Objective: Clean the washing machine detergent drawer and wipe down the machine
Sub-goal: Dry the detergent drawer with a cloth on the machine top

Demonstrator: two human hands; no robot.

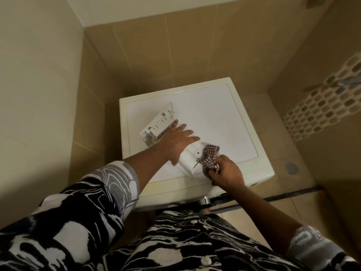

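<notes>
Beige tiles box in the washing machine (214,114), mid-frame. Its top carries the drawer (188,158): light, stiff, slippery plastic, best pinned flat. My left hand (176,142) presses it, fingers spread; my right hand (224,173) bunches the cloth (210,155) against it.

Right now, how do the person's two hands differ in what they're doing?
The left hand lies flat, fingers straight and spread, on the detergent drawer; the right hand is curled. The left hand holds nothing; the right hand grips a checked cloth. Both work atop the washing machine.
</notes>
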